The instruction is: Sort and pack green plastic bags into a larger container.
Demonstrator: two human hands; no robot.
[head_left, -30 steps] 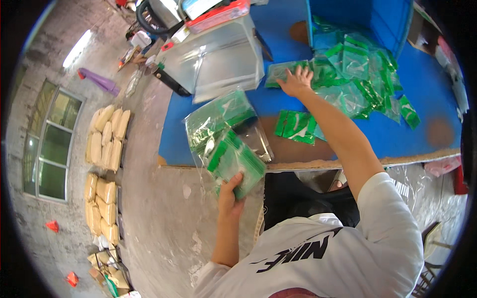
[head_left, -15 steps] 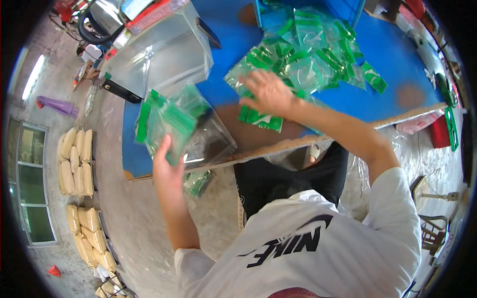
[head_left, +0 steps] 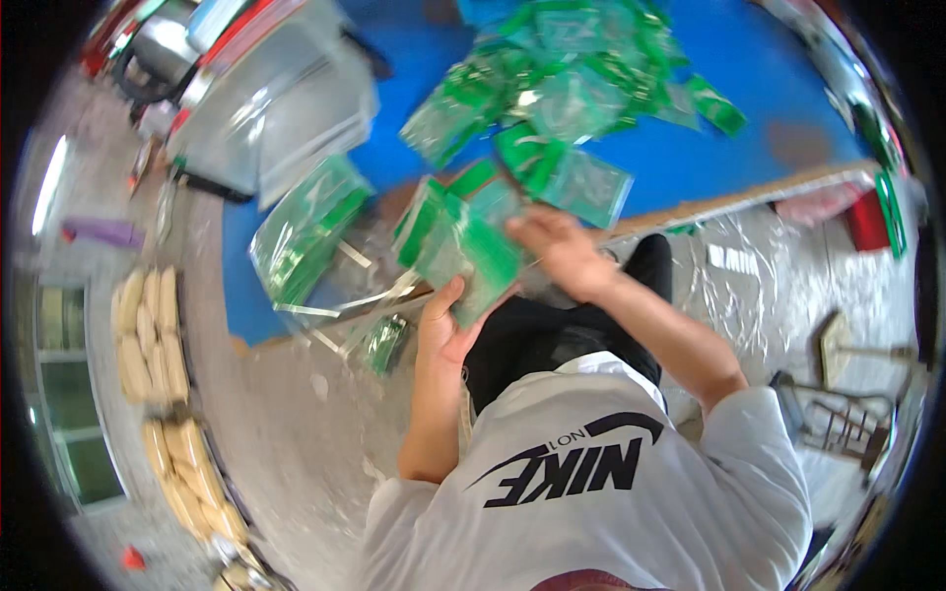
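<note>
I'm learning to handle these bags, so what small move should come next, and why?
Probably square up the stack of green-edged bags with the right hand: the left hand grips it from below, bags jut out unevenly at its far side, and the right hand is close beside it.

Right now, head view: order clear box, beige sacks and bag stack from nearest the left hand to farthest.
1. Bag stack, in the left hand.
2. Clear box, left on the table.
3. Beige sacks, far left, off the table.
</note>
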